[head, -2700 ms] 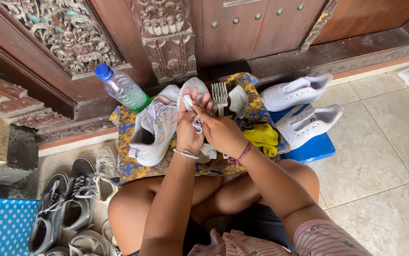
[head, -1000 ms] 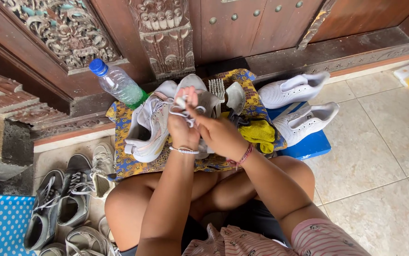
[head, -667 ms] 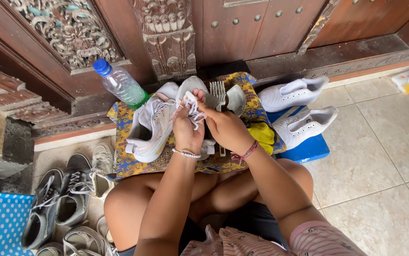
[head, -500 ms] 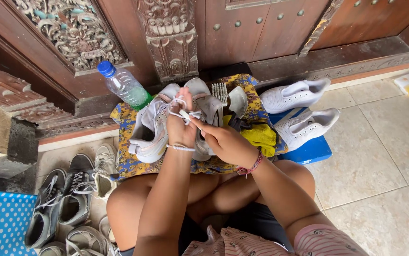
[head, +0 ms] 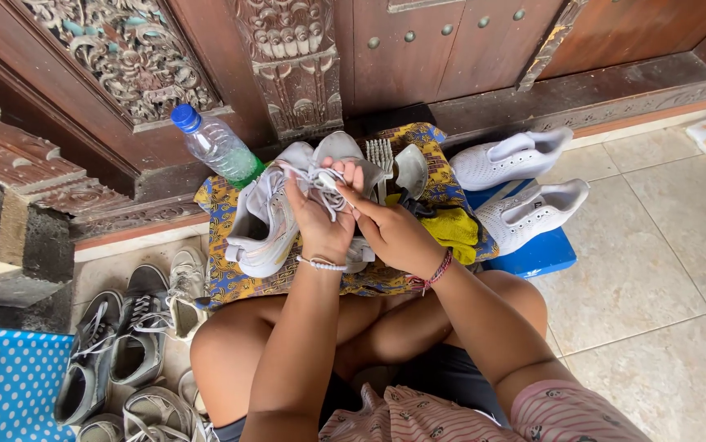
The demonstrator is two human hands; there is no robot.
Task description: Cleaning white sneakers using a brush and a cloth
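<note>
I sit cross-legged before a patterned cloth (head: 222, 278). My left hand (head: 319, 219) grips a white-grey sneaker (head: 345, 151) by its laces, fingers curled round them. My right hand (head: 392, 232) is close beside it, fingers pinching the same laces near the shoe's tongue. A second grey sneaker (head: 265, 219) lies on the cloth just left of my hands. A white brush (head: 380, 154) and a yellow rag (head: 455, 229) lie behind my right hand.
A plastic water bottle (head: 215, 147) leans against the carved wooden door. Two white sneakers (head: 525, 184) rest on a blue board (head: 537, 255) at right. Several dark shoes (head: 128, 344) lie at lower left by a blue dotted bag (head: 5, 385).
Both hands have kept working the laces of the held sneaker, shifting slightly up and down. The view has drifted a little; other objects stay in place.
</note>
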